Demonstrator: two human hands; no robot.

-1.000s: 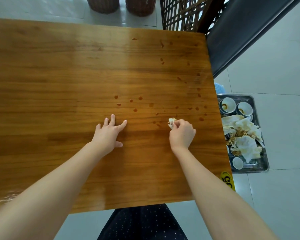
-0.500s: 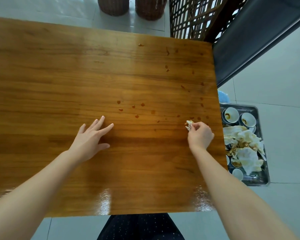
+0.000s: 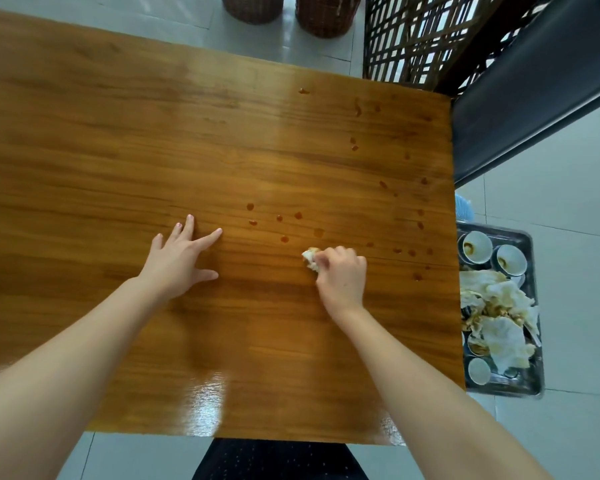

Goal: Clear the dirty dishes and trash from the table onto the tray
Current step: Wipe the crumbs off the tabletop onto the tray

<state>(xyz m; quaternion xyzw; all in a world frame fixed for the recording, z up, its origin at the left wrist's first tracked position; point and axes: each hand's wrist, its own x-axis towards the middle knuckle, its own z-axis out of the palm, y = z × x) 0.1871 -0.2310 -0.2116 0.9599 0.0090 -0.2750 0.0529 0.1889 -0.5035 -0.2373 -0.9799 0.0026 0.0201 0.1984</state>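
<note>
My right hand (image 3: 342, 275) grips a crumpled, stained white napkin (image 3: 310, 258) and presses it on the wooden table (image 3: 153, 150), among brown sauce drops (image 3: 284, 239). My left hand (image 3: 179, 258) lies flat on the table with fingers spread, well to the left of the napkin. A metal tray (image 3: 530, 244) sits on the floor beyond the table's right edge. It holds small white cups (image 3: 475, 247) with brown residue and a heap of used napkins (image 3: 499, 317).
More sauce drops (image 3: 354, 143) dot the table's right half up to the far edge. A dark bench (image 3: 534, 91) and a lattice screen (image 3: 413, 36) stand at the back right. Two wicker baskets (image 3: 323, 15) sit on the tiled floor behind the table.
My right hand swept the napkin to the right near the table's edge, then back left toward the middle. My left hand stayed flat on the table.
</note>
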